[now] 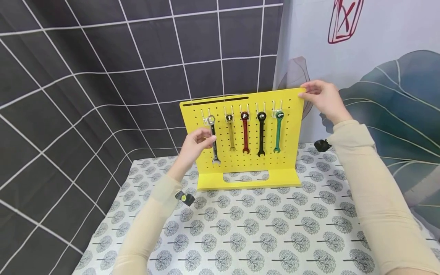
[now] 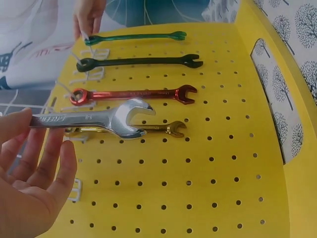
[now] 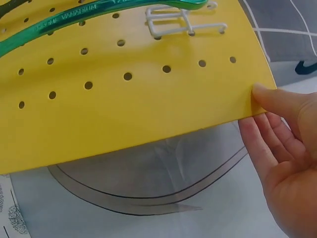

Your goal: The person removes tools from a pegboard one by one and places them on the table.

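My left hand pinches a silver wrench by its shaft, in front of the left side of a yellow pegboard. In the head view its ring end is close to the leftmost white hook; whether it touches I cannot tell. The left wrist view shows its open end pointing away from my fingers. My right hand grips the board's upper right corner, thumb in front and fingers behind. On hooks hang a gold wrench, a red wrench, a black wrench and a green wrench.
The pegboard stands on a table covered with a tree-print cloth. A dark curtain with white grid lines hangs behind and to the left. At the right is a pale backdrop with big leaf shapes.
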Available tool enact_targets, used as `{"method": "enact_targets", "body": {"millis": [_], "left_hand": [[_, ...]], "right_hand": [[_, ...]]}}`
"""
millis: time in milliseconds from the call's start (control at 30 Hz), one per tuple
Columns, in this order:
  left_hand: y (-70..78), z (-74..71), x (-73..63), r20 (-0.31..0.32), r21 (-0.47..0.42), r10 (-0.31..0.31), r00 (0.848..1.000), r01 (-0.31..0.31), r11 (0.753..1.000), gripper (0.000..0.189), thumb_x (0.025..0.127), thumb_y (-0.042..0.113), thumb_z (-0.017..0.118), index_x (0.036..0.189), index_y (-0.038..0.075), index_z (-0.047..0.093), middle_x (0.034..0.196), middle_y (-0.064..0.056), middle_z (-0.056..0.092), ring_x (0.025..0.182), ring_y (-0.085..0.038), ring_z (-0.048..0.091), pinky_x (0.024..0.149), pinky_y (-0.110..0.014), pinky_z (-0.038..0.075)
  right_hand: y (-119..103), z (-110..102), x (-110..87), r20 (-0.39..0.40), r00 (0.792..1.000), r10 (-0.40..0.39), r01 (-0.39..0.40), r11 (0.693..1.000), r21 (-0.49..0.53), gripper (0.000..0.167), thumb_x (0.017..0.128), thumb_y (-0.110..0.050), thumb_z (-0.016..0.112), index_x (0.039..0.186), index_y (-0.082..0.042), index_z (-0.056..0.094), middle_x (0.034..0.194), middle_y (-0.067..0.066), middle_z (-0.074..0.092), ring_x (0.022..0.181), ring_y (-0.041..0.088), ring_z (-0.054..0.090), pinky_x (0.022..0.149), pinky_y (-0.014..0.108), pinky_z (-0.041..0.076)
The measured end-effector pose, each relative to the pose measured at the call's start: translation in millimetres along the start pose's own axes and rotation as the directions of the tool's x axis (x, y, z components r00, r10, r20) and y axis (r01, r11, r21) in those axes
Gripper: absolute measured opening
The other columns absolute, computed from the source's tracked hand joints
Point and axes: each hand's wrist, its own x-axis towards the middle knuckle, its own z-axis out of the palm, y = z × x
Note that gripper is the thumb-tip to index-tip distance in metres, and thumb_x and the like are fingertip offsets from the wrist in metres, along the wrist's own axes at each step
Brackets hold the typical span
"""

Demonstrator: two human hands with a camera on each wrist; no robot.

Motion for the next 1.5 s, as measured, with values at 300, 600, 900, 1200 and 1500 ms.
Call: {"method": "enact_targets", "body": {"millis": [300,600,900,1200,1500], "left_hand": [[5.2,4.6,-6.4,0.043,-0.02,0.005,0.999,-0.004,1.0,0.023,0.095,0.014,0.071,0.112,0.001,0.066,0.101,-0.005,0.071,0.089,-0.017,0.067,0.089,-0.036,0.059],[-3.7,-3.5,-10.1,0.03,-0.033,0.006,1.0,-0.005,0.999,0.024,0.096,0.015,0.07,0.112,-0.002,0.065,0.098,-0.004,0.069,0.089,-0.017,0.068,0.085,-0.038,0.061],[-6.1,-27.7,-22.6,-0.036,-0.034,-0.041,0.999,0.04,0.999,0.027,0.096,0.014,0.07,0.116,-0.003,0.063,0.098,-0.003,0.066,0.093,-0.015,0.067,0.082,-0.037,0.062],[-12.9,-57.6,-33.6,-0.105,0.012,-0.047,0.993,0.049,0.999,0.029,0.097,0.013,0.069,0.118,-0.005,0.061,0.095,-0.001,0.066,0.087,-0.013,0.065,0.078,-0.031,0.062],[-24.7,-75.0,-42.7,-0.147,0.029,-0.094,0.985,0.1,0.995,0.029,0.096,0.013,0.07,0.116,-0.007,0.061,0.092,0.004,0.066,0.088,-0.011,0.065,0.079,-0.031,0.062]], "right_hand": [[3,-1,1.9,0.01,1.0,0.005,-0.005,0.999,0.043,0.048,0.096,-0.037,0.069,0.137,-0.015,0.06,0.121,0.002,0.063,0.108,0.018,0.054,0.1,0.04,0.042],[7,6,3.7,0.004,0.999,-0.042,0.041,0.993,0.107,0.038,0.097,-0.029,0.068,0.13,-0.012,0.059,0.108,-0.007,0.061,0.096,0.01,0.054,0.082,0.021,0.043],[7,6,2.0,0.017,0.998,-0.056,0.053,0.988,0.145,0.037,0.098,-0.027,0.068,0.13,-0.012,0.057,0.107,-0.006,0.063,0.099,0.018,0.056,0.08,0.02,0.045],[9,8,2.4,-0.004,0.997,-0.072,0.072,0.992,0.101,0.039,0.098,-0.027,0.067,0.132,-0.009,0.056,0.107,-0.004,0.063,0.095,0.015,0.056,0.077,0.018,0.044],[9,9,2.5,-0.008,0.997,-0.08,0.08,0.992,0.098,0.039,0.099,-0.027,0.067,0.131,-0.008,0.056,0.106,-0.005,0.061,0.093,0.011,0.056,0.077,0.016,0.046]]}}
